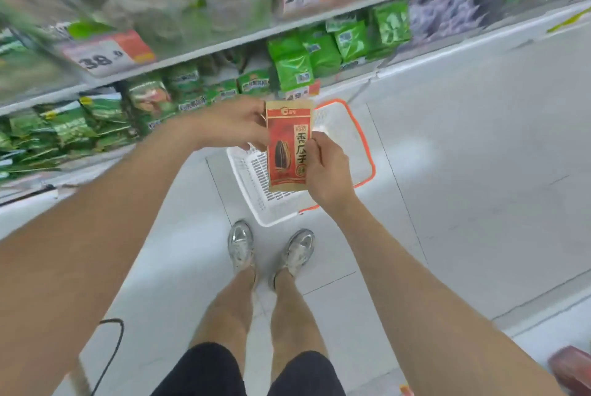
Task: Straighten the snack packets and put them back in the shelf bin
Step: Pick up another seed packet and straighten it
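Observation:
I hold one red and brown snack packet [288, 146] upright in front of me, its printed face with a sunflower seed picture towards the camera. My left hand [235, 125] pinches its upper left edge. My right hand [326, 168] grips its lower right side. Directly below the packet, on the floor, stands a white plastic basket [252, 178] with an orange rim; what shows of its inside holds nothing. Shelves with green snack packets [294, 66] run along the left and top.
Price tags [110, 55] hang on the shelf edges. My feet in silver shoes [241, 247] stand on the white tiled floor just in front of the basket. A black cable [112, 351] hangs at lower left. A reddish object [572, 367] lies at the lower right corner.

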